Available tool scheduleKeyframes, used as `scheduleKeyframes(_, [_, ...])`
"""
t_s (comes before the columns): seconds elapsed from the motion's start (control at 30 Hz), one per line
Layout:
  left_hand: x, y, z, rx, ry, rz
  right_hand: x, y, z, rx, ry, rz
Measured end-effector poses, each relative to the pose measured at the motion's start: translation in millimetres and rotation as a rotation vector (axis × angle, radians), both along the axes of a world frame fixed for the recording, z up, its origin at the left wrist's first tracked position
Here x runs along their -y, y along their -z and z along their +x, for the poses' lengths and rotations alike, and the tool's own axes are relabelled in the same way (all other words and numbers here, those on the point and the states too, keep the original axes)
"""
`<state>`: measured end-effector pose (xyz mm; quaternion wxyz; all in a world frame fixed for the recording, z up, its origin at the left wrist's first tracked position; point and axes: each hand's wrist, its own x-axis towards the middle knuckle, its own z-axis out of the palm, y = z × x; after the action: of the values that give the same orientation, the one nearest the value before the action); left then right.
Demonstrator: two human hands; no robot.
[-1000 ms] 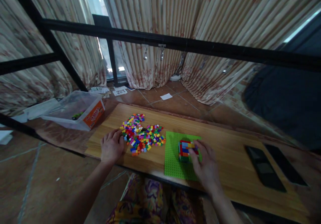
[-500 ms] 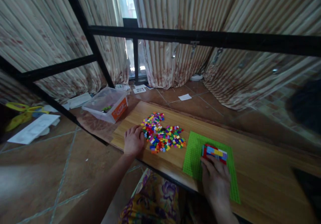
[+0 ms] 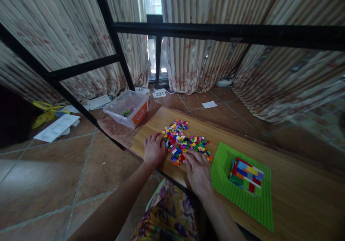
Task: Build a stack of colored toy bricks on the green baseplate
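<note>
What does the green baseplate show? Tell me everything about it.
The green baseplate is a thin, four-cornered sheet covered in small studs, apparently plastic. It lies flat on the wood-look table, to the right of the loose bricks. A multicoloured brick build sits on it, leaving bare green all round. The right hand is close by its left edge; whether they touch is unclear.

Over the feed I see striped curtains [image 3: 215,3] hanging behind a black frame [image 3: 188,30], a bright window [image 3: 155,1] showing between them. I make out a clear plastic box [image 3: 115,114] near the left end of the desk [image 3: 296,198], and white paper [image 3: 209,104] lying on the tiled floor [image 3: 107,176].
</note>
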<state>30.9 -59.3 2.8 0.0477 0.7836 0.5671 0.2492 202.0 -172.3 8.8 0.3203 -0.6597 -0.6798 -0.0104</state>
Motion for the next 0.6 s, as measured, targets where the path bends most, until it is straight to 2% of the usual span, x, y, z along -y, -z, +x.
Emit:
scheduleKeyframes(0.1, [1, -0.1, 1, -0.001, 0.004, 0.000, -17, -1.3, -2, 0.017, -0.028, -0.087])
scheduleKeyframes(0.23, [2, -0.6, 1, -0.002, -0.002, 0.005, -27, -3.1, 4, 0.062, -0.039, -0.145])
scheduleKeyframes(0.47, [2, -0.2, 0, -0.011, -0.007, -0.005, -18, -7.4, 10, 0.083, 0.120, -0.063])
scheduleKeyframes(0.6, [1, 0.6, 0, -0.014, -0.007, -0.002, -10, -8.4, -11, 0.031, -0.002, -0.045])
